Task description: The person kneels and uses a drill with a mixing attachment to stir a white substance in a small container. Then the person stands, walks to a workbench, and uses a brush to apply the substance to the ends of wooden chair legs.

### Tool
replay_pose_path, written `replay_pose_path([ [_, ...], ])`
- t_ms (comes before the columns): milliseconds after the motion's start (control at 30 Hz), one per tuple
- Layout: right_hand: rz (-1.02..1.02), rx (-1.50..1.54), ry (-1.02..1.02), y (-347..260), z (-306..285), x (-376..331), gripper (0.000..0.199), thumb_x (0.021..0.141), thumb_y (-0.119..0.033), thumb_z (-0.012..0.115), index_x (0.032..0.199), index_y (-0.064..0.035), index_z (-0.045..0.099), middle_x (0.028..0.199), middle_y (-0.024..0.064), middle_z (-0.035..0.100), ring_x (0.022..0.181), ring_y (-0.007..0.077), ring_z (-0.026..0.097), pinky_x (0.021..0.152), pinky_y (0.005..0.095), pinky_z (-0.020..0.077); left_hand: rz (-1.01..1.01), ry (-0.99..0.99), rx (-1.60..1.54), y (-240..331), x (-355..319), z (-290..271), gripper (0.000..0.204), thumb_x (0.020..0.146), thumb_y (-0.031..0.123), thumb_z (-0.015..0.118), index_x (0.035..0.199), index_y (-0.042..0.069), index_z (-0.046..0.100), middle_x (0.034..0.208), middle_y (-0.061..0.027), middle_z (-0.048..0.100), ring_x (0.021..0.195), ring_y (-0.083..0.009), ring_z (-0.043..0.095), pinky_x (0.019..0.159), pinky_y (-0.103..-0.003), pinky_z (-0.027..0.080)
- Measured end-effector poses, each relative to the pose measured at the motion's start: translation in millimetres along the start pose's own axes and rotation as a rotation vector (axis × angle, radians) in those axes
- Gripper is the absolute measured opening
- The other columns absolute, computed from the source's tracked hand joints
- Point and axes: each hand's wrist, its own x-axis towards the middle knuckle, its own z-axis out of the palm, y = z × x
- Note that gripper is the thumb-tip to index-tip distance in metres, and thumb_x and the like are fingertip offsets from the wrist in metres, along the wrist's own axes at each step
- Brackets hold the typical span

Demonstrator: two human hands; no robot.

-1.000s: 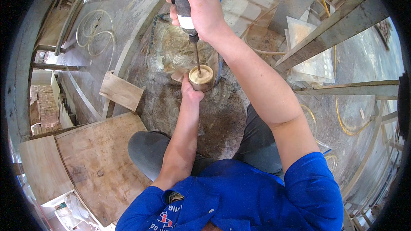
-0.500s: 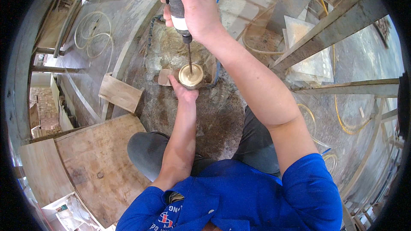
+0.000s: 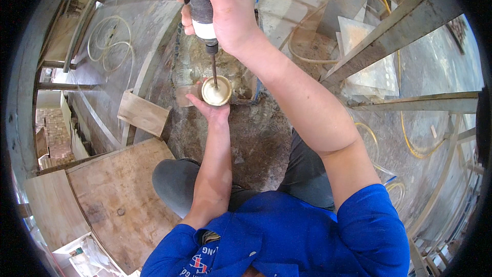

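Note:
Gripped in my right hand point(image 3: 233, 18) is a dark power drill point(image 3: 200, 7) with a white band near its chuck, pointing down. A thin metal rod point(image 3: 214, 66) runs from the chuck into a small round cup point(image 3: 228, 92). Pale, cream-coloured liquid point(image 3: 215, 94) fills part of the cup, and the rod's lower end dips into it. My left hand point(image 3: 212, 112) is wrapped around the cup from below and the left, thumb on the near left side. Just left of that thumb lies a flat brown piece point(image 3: 183, 96).
A wooden block point(image 3: 144, 113) rests on a long beam to the left. Nearer stands a plywood board point(image 3: 123, 195), with a white box point(image 3: 84, 256) beside it. Metal frame bars point(image 3: 400, 25) cross the right side. Loose hoses point(image 3: 110, 43) lie coiled on the floor.
Both hands have shifted a little to the left, carrying the cup and the drill with them. The rod stays inside the cup.

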Motion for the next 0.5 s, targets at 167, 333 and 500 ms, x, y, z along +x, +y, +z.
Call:
replay_pose_path([
  [167,0.145,-0.024,0.046,-14,3,-1,0.044,0.084,-0.047,0.059,0.076,-0.0045,0.055,0.058,0.0015,0.052,0.046,0.0107,0.053,0.043,0.0242,0.0434,0.050,0.031,0.065,3,-1,5,0.065,0.084,0.071,0.029,0.114,0.016,0.046,0.115,-0.0030,0.054,0.112,-0.0230,0.048,0.099,-0.045,0.036],
  [333,0.058,-0.015,0.004,-8,3,-3,0.046,0.083,-0.049,0.061,0.075,-0.0035,0.056,0.057,0.0020,0.052,0.046,0.0110,0.054,0.042,0.0251,0.0440,0.087,-0.015,0.076,7,4,2,0.063,0.085,0.069,0.031,0.113,0.015,0.043,0.110,-0.0044,0.054,0.109,-0.0225,0.049,0.097,-0.045,0.037],
  [500,-0.025,0.004,-0.005,1,0,-2,0.050,0.079,-0.050,0.063,0.071,-0.0014,0.057,0.056,0.0030,0.053,0.045,0.0119,0.055,0.040,0.0267,0.0450,0.090,-0.033,0.056,6,4,4,0.059,0.086,0.067,0.032,0.110,0.013,0.043,0.105,-0.0060,0.055,0.105,-0.0220,0.052,0.094,-0.042,0.041],
])
